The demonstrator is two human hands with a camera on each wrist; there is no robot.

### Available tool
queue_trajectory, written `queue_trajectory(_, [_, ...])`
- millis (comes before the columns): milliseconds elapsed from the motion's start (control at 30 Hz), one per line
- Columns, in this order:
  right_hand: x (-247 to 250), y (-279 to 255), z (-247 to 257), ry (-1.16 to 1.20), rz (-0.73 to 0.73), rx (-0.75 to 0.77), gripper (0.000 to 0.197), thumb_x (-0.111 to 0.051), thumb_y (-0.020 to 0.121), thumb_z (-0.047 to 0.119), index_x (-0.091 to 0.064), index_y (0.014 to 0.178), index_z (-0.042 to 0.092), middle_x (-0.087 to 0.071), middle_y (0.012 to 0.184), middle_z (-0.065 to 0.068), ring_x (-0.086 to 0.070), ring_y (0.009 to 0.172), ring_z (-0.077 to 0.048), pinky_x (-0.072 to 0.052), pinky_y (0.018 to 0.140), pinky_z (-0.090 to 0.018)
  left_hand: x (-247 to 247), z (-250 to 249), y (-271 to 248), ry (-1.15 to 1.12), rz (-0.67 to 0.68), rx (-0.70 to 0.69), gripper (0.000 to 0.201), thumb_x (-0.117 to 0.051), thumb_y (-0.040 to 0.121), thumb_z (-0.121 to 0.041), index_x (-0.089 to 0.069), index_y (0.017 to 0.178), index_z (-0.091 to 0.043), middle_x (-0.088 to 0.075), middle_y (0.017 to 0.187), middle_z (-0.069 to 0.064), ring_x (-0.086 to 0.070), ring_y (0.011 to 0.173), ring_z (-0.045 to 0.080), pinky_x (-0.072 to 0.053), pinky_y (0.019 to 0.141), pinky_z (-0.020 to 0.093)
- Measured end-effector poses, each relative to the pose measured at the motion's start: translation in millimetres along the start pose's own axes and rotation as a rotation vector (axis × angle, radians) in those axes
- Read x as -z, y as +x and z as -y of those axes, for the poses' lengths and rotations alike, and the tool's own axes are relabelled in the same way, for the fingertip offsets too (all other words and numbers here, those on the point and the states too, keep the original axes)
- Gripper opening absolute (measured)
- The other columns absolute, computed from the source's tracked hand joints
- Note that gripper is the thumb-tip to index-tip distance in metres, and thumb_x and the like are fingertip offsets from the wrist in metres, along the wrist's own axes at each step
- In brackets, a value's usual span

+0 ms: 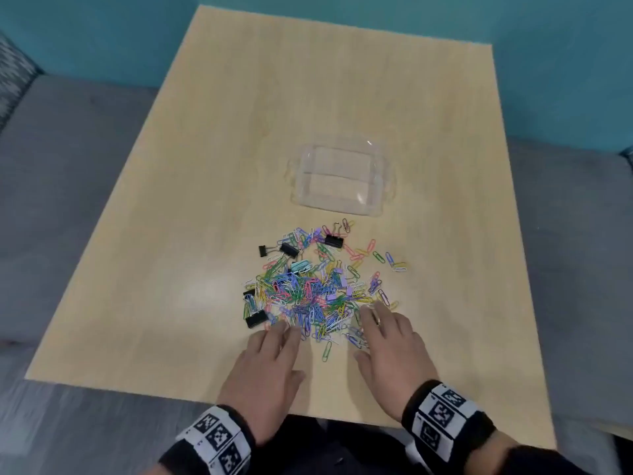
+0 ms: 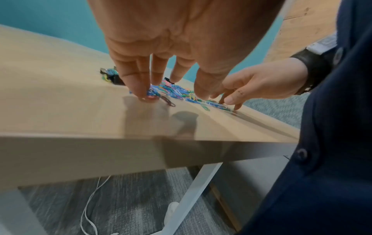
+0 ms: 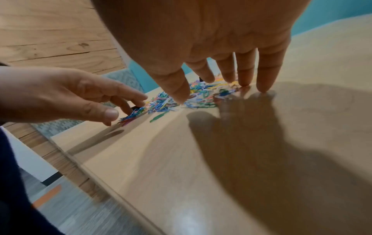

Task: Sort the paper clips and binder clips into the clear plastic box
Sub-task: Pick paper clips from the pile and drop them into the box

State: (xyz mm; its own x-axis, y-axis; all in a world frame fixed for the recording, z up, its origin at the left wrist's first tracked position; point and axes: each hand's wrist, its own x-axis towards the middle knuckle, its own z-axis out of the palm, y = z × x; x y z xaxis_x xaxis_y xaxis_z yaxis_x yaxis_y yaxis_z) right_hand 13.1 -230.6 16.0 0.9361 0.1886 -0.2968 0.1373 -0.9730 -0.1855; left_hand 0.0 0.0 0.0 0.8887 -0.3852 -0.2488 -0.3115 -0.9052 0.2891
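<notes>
A heap of coloured paper clips [image 1: 315, 289] lies on the light wooden table [image 1: 205, 166], with several black binder clips [image 1: 333, 241] along its far and left edges. Beyond the heap stands the clear plastic box [image 1: 342, 180], with nothing in its two compartments. My left hand [image 1: 291, 351] lies flat with straight fingers, its fingertips [image 2: 141, 93] touching the near left clips. My right hand [image 1: 368, 334] is spread at the near right edge of the heap, its fingertips [image 3: 263, 89] on the table. Neither hand holds anything.
A few loose paper clips [image 1: 394, 262] lie scattered right of the heap. The table's near edge [image 1: 171, 395] runs just under my wrists. A blue wall stands behind the table and grey floor on both sides. A white cable [image 2: 88, 205] hangs below the table.
</notes>
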Motion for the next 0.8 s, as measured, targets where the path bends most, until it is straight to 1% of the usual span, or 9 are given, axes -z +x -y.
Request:
queue_trajectory(133, [-3.6, 14.6, 15.2, -0.022, 0.011, 0.048, 0.077, -0.062, 0.078, 0.047, -0.032, 0.143, 0.019, -0.039, 0.144, -0.007, -0.045, 0.116, -0.03, -0.049, 0.082, -0.043, -5.2, -12.2, 26.2, 0.0, -0.016, -0.029, 0.078, -0.063, 0.079, -0.045, -0.033, 0.143, -0.015, -0.041, 0.142, 0.011, -0.041, 0.117, 0.031, -0.05, 0.091, 0.044])
queue_trajectory(200, [-6.7, 22.4, 22.1, -0.034, 0.009, 0.084, 0.077, -0.065, 0.076, 0.045, -0.036, 0.142, 0.019, -0.042, 0.141, -0.008, -0.046, 0.112, -0.031, -0.05, 0.078, -0.043, -5.8, -17.2, 40.8, 0.013, 0.001, -0.03, 0.077, -0.06, 0.08, -0.045, -0.031, 0.144, -0.016, -0.039, 0.143, 0.011, -0.042, 0.118, 0.032, -0.047, 0.094, 0.045])
queue_trajectory(300, [-5.8, 33.4, 25.7, -0.043, -0.007, 0.113, 0.067, -0.067, 0.074, 0.035, -0.045, 0.135, 0.018, -0.05, 0.133, -0.009, -0.049, 0.105, -0.033, -0.05, 0.074, -0.043, -1.4, -18.8, 58.5, 0.05, 0.007, -0.022, 0.065, -0.054, 0.084, -0.04, -0.035, 0.141, -0.019, -0.043, 0.135, 0.011, -0.042, 0.113, 0.033, -0.045, 0.092, 0.047])
queue_trajectory(433, [-4.7, 44.0, 18.2, -0.043, 0.02, 0.153, 0.059, -0.064, 0.068, 0.011, -0.051, 0.125, 0.013, -0.055, 0.114, -0.011, -0.049, 0.09, -0.035, -0.05, 0.07, -0.044, 2.5, -15.6, 68.9, 0.038, 0.007, -0.032, 0.053, -0.067, 0.077, -0.025, -0.047, 0.126, -0.021, -0.048, 0.115, 0.007, -0.043, 0.096, 0.03, -0.05, 0.077, 0.043])
queue_trajectory(500, [-4.4, 47.3, 13.0, -0.069, 0.035, 0.195, 0.054, -0.051, 0.066, 0.004, -0.051, 0.119, 0.011, -0.054, 0.107, -0.013, -0.048, 0.086, -0.035, -0.05, 0.07, -0.045, 4.5, -12.8, 69.9, 0.042, -0.007, -0.06, 0.051, -0.073, 0.068, -0.015, -0.053, 0.115, -0.02, -0.049, 0.105, 0.005, -0.042, 0.086, 0.027, -0.05, 0.065, 0.038])
queue_trajectory(567, [-1.1, 49.2, 9.4, -0.078, 0.029, 0.214, 0.048, -0.04, 0.065, 0.004, -0.054, 0.11, 0.01, -0.055, 0.098, -0.013, -0.049, 0.08, -0.034, -0.05, 0.065, -0.044, 6.1, -9.1, 70.8, 0.044, -0.012, -0.079, 0.045, -0.074, 0.063, -0.007, -0.056, 0.102, -0.019, -0.048, 0.096, 0.004, -0.042, 0.079, 0.025, -0.046, 0.055, 0.034])
queue_trajectory(633, [2.8, 49.9, 7.8, -0.067, 0.029, 0.211, 0.041, -0.045, 0.062, 0.0, -0.057, 0.1, 0.011, -0.055, 0.091, -0.012, -0.051, 0.076, -0.033, -0.049, 0.06, -0.041, 8.0, -6.1, 72.4, 0.039, -0.009, -0.091, 0.037, -0.072, 0.064, -0.003, -0.052, 0.091, -0.02, -0.045, 0.091, 0.003, -0.042, 0.076, 0.024, -0.045, 0.051, 0.035])
queue_trajectory(733, [5.3, 52.1, 4.9, -0.027, 0.057, 0.19, 0.048, -0.064, 0.05, -0.008, -0.052, 0.091, 0.013, -0.053, 0.086, -0.009, -0.051, 0.073, -0.031, -0.043, 0.052, -0.037, 11.3, -1.7, 74.9, 0.013, -0.015, -0.106, 0.039, -0.068, 0.06, 0.004, -0.043, 0.078, -0.021, -0.044, 0.085, 0.003, -0.039, 0.07, 0.022, -0.042, 0.048, 0.035])
queue_trajectory(800, [5.9, 54.6, 2.4, 0.004, 0.069, 0.163, 0.048, -0.064, 0.051, -0.01, -0.047, 0.089, 0.015, -0.049, 0.085, -0.008, -0.049, 0.071, -0.029, -0.039, 0.049, -0.036, 14.0, 0.1, 76.0, -0.008, -0.003, -0.111, 0.041, -0.066, 0.057, 0.007, -0.04, 0.073, -0.02, -0.044, 0.081, 0.003, -0.031, 0.066, 0.018, -0.037, 0.048, 0.032])
